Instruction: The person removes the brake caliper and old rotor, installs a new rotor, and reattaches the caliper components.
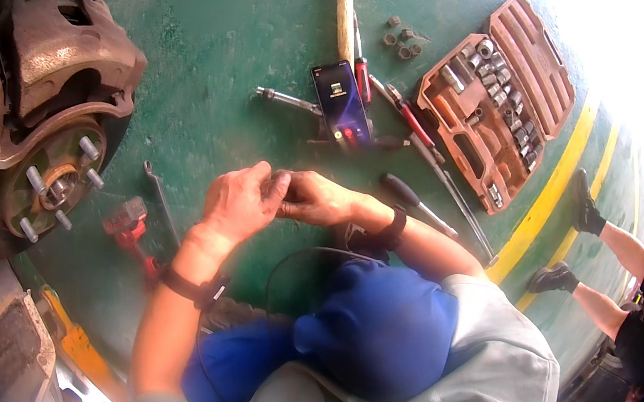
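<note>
My left hand and my right hand meet over the green floor, fingers closed around something small and dark that I cannot make out. Above them, a lit phone lies by a wooden-handled hammer, pliers and an extension bar. A ratchet is right of my hands, beside a long bar. A red cordless power tool and a wrench lie to the left. An open socket case sits at the right, with several loose nuts nearby.
A rusty brake caliper and studded hub stand at upper left. A yellow jack is at lower left. Another person's legs stretch in from the right, near yellow floor lines. A thin cable runs below my hands.
</note>
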The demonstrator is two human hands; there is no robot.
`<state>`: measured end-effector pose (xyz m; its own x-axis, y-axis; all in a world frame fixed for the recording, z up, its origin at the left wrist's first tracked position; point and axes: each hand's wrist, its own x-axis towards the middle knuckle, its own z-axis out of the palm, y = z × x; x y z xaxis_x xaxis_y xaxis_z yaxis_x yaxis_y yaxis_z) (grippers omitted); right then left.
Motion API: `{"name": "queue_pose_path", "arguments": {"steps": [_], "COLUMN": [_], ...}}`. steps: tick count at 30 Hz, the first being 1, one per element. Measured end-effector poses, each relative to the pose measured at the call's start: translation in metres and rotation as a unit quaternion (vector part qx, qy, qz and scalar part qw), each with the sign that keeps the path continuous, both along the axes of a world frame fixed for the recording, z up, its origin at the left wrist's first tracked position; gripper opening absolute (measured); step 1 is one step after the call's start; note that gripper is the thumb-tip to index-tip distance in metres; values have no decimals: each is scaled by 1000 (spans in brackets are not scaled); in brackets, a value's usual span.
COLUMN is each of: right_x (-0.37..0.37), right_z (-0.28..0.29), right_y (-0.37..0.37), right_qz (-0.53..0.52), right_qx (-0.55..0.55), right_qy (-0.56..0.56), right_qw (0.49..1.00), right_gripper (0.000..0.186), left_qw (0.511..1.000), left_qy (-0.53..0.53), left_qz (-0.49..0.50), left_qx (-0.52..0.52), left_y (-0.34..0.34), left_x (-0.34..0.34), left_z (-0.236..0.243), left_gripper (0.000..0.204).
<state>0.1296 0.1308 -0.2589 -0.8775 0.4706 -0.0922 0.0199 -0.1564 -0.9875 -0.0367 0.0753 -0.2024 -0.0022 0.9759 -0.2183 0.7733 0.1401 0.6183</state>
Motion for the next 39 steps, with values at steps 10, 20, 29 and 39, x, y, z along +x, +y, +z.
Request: {"name": "queue_pose_path", "arguments": {"steps": [10, 20, 29, 39], "right_x": [2, 7, 29, 43], "right_z": [-13, -11, -11, -18], "right_y": [-11, -10, 16, 16], "right_qz": [-19, -9, -85, -95], "right_qx": [8, 33, -250, -408], "right_qy": [-110, -85, -199, -20], "right_qw": [994, 996, 944, 908], "right_gripper": [31, 27, 14, 20], "left_qw": [998, 999, 998, 999], "left_qy": [48, 2, 1, -23], "left_qz": [-6, -15, 11, -29], "left_qx": [51, 42, 58, 36], "left_y": [-6, -16, -14, -5], "left_x": [9, 10, 17, 44], "left_z": [-9, -15, -12, 2], "left_gripper": [44, 37, 24, 44]}}
